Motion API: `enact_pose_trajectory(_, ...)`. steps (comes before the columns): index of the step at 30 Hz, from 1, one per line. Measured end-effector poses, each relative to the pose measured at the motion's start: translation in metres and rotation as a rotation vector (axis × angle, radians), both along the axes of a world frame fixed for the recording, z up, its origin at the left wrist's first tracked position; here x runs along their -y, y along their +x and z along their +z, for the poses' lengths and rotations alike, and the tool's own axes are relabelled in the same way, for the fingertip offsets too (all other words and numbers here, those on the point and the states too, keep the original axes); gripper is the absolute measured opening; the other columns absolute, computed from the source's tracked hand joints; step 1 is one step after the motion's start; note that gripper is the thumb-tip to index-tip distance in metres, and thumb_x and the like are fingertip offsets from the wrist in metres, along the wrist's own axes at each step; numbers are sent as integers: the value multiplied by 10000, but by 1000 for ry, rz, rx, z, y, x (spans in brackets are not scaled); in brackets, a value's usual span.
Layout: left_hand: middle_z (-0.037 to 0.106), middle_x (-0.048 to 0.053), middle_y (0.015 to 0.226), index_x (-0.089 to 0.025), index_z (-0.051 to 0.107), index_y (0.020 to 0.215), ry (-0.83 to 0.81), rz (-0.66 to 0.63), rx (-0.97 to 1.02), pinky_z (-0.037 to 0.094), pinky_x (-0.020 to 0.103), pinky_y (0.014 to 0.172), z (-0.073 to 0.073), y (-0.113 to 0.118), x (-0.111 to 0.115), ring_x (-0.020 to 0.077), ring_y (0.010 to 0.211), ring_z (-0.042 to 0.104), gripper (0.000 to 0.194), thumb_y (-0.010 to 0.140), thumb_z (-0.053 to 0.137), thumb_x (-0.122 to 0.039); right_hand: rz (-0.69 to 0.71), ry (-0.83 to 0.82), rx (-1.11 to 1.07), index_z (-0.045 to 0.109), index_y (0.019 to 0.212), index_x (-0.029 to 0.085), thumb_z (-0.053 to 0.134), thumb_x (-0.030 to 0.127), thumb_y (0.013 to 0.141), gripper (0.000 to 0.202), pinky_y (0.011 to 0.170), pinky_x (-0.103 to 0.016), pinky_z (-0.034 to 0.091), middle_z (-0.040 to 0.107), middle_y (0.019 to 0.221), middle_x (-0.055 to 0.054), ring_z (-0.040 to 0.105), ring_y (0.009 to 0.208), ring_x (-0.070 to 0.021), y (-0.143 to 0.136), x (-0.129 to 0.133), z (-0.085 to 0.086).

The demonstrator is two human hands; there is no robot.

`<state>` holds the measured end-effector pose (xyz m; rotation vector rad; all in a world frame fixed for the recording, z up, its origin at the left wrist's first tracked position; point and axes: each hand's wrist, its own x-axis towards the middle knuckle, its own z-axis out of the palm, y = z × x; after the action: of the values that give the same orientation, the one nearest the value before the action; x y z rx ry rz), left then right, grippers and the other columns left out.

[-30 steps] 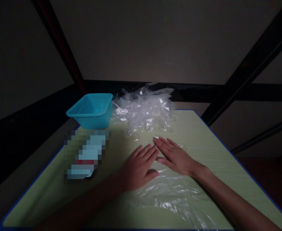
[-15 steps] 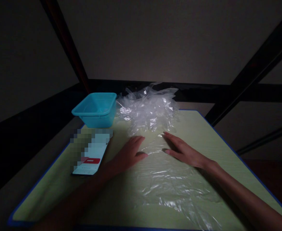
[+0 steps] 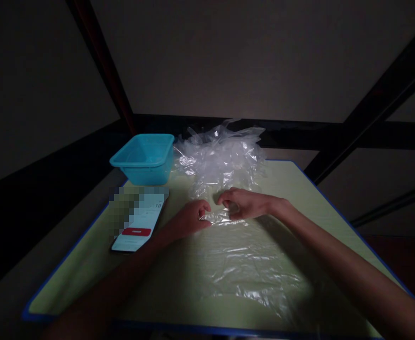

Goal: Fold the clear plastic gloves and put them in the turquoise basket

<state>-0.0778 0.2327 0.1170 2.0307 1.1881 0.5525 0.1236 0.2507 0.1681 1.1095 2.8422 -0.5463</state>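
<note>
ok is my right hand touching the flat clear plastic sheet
Touching: the head view shows the thumb of the right hand on the shiny, puckered far edge of the clear plastic sheet.

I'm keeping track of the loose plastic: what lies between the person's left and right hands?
In the head view, a crinkled strip of clear plastic lies between the left hand and the right hand.

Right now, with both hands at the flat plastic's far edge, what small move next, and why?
I'd probably ease the left hand and right hand slightly apart, with a light grip: their curled fingers face each other at the far edge of the clear plastic, and the strip between them looks creased.
</note>
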Motion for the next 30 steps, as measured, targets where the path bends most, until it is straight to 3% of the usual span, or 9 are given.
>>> enact_pose_trajectory(5,411,-87,543,-144,554,675,-25,-9,33,315,183,530,1,2,0,83,552,441,95,614,589,-79,10,-11,51,578,746,168,700,95,588,213,633,-266,422,593,792,-18,542,745,-165,-2,-7,1)
enact_pose_trajectory(10,434,-75,528,-138,541,605,-16,27,66,312,180,527,4,7,3,81,546,440,82,639,541,-63,0,42,48,497,606,184,609,42,605,181,636,-283,382,553,656,20,509,640,-138,3,-7,2)
enact_pose_trajectory(17,497,-45,569,-139,558,620,5,61,91,341,184,525,2,10,3,89,562,442,85,662,531,-70,-23,155,-110,533,700,183,489,31,712,159,629,-277,390,577,714,-5,521,659,-132,31,11,0)
enact_pose_trajectory(23,534,-39,590,-127,613,685,-27,-2,80,362,178,529,3,4,-2,85,562,459,146,616,521,-38,-23,198,-236,546,688,190,442,128,844,198,661,-298,423,542,699,-6,524,664,-133,52,40,-13)
enact_pose_trajectory(30,552,-36,628,-132,622,688,-30,-99,60,386,193,587,9,-5,-6,95,598,493,192,590,520,-3,-25,147,-276,583,747,195,431,157,879,206,652,-314,445,548,747,-17,540,711,-154,58,55,-21)
